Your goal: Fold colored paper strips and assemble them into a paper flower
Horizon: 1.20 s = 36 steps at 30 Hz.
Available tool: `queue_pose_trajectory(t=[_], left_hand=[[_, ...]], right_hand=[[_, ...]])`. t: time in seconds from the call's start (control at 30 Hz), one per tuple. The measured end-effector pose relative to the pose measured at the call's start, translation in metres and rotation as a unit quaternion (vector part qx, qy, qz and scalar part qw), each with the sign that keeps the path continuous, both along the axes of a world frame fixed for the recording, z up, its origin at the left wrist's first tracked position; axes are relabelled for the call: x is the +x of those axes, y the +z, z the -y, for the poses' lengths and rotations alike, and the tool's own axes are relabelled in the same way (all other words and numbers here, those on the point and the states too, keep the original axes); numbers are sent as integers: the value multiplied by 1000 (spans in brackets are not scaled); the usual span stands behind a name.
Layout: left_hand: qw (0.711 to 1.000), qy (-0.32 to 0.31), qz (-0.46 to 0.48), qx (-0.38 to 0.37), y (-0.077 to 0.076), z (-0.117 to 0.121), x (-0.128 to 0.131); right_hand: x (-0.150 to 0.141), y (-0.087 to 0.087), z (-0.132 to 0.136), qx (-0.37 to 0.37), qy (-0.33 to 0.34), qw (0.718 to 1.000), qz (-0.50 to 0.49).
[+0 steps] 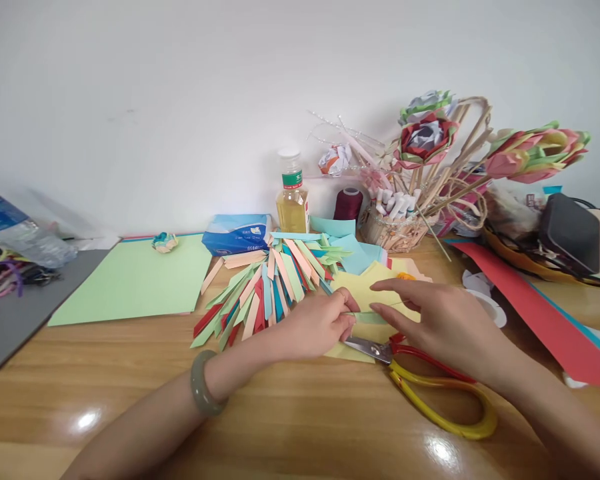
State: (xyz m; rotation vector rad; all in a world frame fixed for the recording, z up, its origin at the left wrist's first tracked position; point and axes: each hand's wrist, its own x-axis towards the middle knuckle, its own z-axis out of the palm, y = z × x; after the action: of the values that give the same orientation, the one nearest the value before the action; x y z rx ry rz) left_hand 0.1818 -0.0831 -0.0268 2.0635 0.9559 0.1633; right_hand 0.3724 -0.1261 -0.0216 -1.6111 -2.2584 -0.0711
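My left hand (325, 323), with a bracelet on its wrist, is closed, thumb and fingers pinching the end of a pale green paper strip (373, 319). My right hand (440, 320) is open just to the right, thumb and forefinger apart above the strip. A thin line shows by its fingers, too fine to make out. Scissors (445, 410) with red and yellow handles lie below my hands, blades pointing left. Yellow paper (363, 283) lies beneath and behind the strip. Left of it spreads a pile of folded coloured paper strips (253, 300).
Behind stand a tissue pack (237, 233), a bottle of yellow liquid (293, 200), a thread spool (349, 204) and a basket (400, 230) with paper flowers. Green sheets (135, 280) lie left, red paper (540, 307) right, near a white tape roll (490, 307).
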Motion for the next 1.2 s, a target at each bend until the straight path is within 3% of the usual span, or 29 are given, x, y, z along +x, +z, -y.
queue_pose_trajectory(t=[0.17,0.33,0.43,0.53,0.63,0.73,0.8,0.87,0.93,1.0,1.07,1.1,1.2], left_hand=[[998,12,64,6,-7,0,1],[994,-1,109,-18,-17,-2,2],[983,12,145,-114,-19,-5,4],[934,59,227,-270,-18,-10,4],[880,95,300,-357,-16,-13,2],[859,114,321,-383,-12,-13,0],[854,120,322,-391,-8,-12,0],[848,116,329,-398,-4,-11,1],[842,116,334,-407,-1,-10,1],[840,120,329,-415,2,-8,2],[841,123,318,-421,3,-7,3],[841,124,315,-422,3,-7,3],[839,122,310,-429,2,-6,4]], right_hand=[[-8,-5,3,119,49,989,73],[-15,-11,0,133,96,986,18],[-15,-11,0,171,76,982,-16],[-16,-6,7,230,85,968,-42],[-21,-4,17,109,83,989,-58],[-29,-7,20,-109,-40,990,-84],[-33,-8,17,-243,-43,946,-211],[-36,-8,13,-331,14,863,-381],[-38,-8,9,-377,54,772,-509],[-37,-9,6,-403,63,713,-571],[-35,-14,2,-418,61,691,-587],[-34,-17,0,-421,54,693,-583],[-31,-23,-3,-418,10,729,-543]])
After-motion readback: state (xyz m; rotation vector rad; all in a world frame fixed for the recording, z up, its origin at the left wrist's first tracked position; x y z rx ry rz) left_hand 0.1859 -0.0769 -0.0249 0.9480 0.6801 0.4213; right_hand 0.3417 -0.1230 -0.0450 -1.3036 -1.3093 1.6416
